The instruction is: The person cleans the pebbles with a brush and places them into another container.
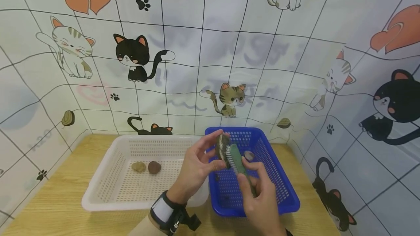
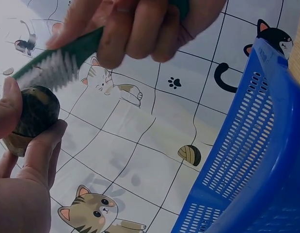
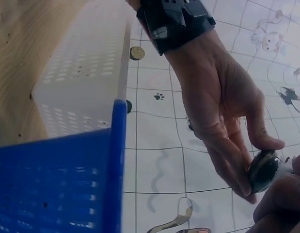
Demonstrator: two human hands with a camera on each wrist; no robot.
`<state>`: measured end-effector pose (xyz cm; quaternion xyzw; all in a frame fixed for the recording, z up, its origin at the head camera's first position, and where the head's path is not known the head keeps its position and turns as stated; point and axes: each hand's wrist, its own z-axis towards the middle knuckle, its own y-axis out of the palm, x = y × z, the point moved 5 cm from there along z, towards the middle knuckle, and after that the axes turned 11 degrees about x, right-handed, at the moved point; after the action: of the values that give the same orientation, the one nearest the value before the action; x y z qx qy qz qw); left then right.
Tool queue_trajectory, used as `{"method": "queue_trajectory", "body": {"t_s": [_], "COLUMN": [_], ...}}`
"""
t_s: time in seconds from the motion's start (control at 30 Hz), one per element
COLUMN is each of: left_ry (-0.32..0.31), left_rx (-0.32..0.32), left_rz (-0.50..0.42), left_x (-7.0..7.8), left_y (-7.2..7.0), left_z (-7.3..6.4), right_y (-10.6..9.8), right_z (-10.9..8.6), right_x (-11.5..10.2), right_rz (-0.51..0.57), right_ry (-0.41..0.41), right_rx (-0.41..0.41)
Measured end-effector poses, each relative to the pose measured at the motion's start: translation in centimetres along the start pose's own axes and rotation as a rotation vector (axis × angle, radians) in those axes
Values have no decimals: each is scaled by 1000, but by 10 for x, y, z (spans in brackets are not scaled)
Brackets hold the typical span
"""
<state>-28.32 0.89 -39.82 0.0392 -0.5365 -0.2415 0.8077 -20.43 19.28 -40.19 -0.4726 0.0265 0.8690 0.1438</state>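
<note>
A dark, striped stone (image 1: 222, 148) is pinched between the thumb and fingers of my left hand (image 1: 196, 163), above the blue basket's left side. My right hand (image 1: 262, 196) grips a green brush (image 1: 237, 157) by its handle. The brush's white bristles (image 2: 52, 72) touch the stone's side in the head view. In the left wrist view the stone (image 2: 39, 110) looks smooth and rounded, with a lighter brown underside. The right wrist view shows the stone (image 3: 262, 171) between the left thumb and fingers, while the brush is mostly hidden behind the right hand.
The blue basket (image 1: 292, 207) stands on the wooden table (image 1: 305, 177), with a grey stone (image 1: 249, 155) inside. To its left is a white basket (image 1: 95, 192) holding a yellowish stone (image 1: 138, 166) and a reddish-brown stone (image 1: 154, 167). A cat-printed sheet (image 1: 183, 83) rises behind.
</note>
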Motion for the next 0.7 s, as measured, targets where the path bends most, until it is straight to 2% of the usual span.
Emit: {"method": "queue_trajectory", "body": {"t_s": [0.17, 0.27, 0.47, 0.7], "left_ry": [2, -16, -49, -90], "left_rx": [-40, -47, -30, 31], "left_rz": [12, 25, 37, 4], "left_x": [-5, -10, -14, -12], "left_y": [4, 6, 9, 12], "left_z": [-1, -2, -4, -6], "right_y": [1, 0, -8, -13], "right_z": [8, 20, 34, 21], "right_x": [-7, -6, 8, 21], "right_rz": [-23, -38, -67, -61], "right_ry": [-145, -170, -42, 89], "right_rx": [-20, -8, 42, 57]}}
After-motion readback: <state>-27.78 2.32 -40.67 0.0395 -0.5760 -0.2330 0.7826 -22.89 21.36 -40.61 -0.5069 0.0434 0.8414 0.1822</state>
